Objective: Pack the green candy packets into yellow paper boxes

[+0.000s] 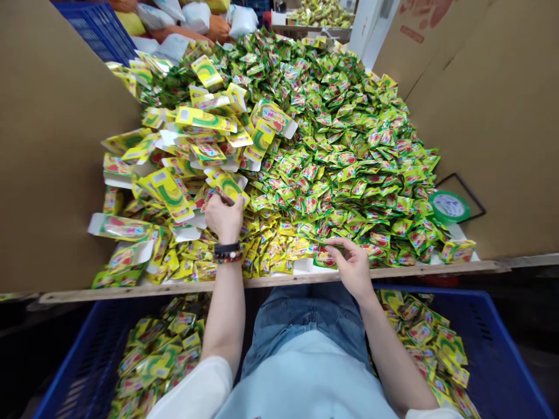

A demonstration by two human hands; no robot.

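My left hand is closed on the lower end of a flat yellow carton with a green swoosh. Around it lies a heap of similar open-flapped cartons, white inside. My right hand pinches a small green packet between thumb and finger, low over the front of the table. Behind and beside it rises a large mound of green sachets with red fruit prints. Yellow sachets lie between my two hands.
Cardboard walls flank the pile, the right one near a green tape roll. A wooden edge runs along the front. Below are blue crates of filled yellow-green packs. White bags lie behind.
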